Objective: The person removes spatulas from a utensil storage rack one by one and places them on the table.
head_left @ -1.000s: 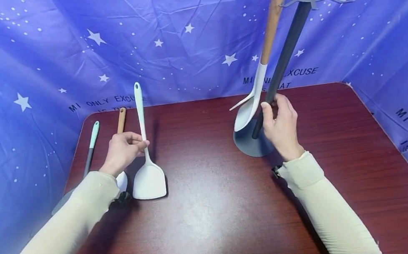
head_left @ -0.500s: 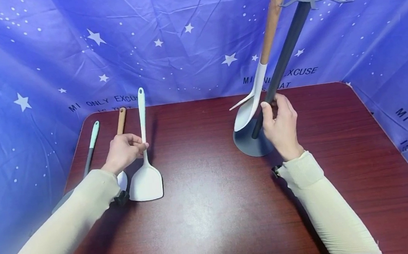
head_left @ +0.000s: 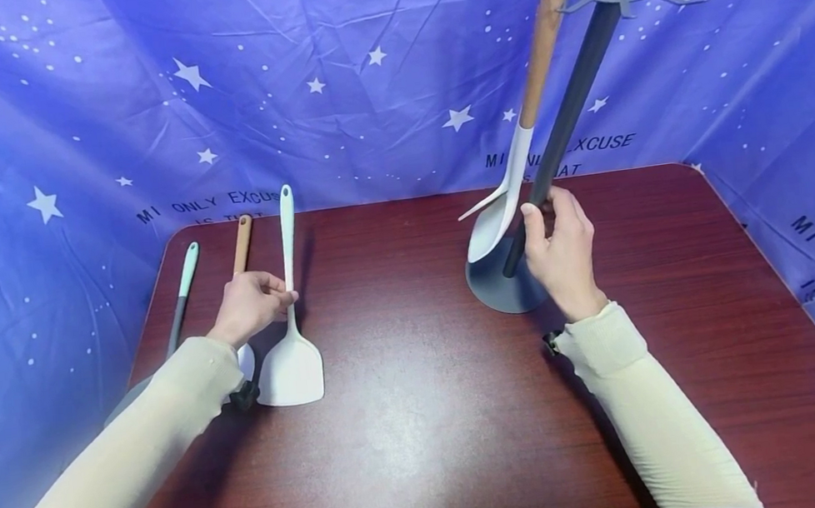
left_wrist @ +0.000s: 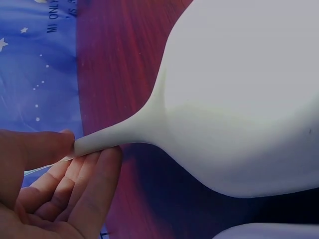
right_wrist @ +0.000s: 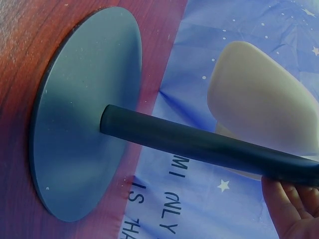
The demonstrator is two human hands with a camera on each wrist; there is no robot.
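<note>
Spatula: white blade, pale mint handle, at the left part of the table, blade toward the person, handle end pointing away. Whether the blade touches the tabletop, cannot tell.

Left hand pinches the spatula low on the handle, just above the blade; in the left wrist view the thumb lies along one side, fingers against the other.

Right hand grips the dark pole of the utensil stand, thumb and fingers on opposite sides, low down. Round base flat on the table; ring of hooks and a loop at the top.

On the stand's left side hangs a spoon, wooden handle, white head; a second white head shows just beside it.

Left of the spatula: a wooden-handled utensil, partly behind the left hand, then a mint-and-grey utensil, lower part hidden by the sleeve.

Behind: blue starred cloth with black lettering.
</note>
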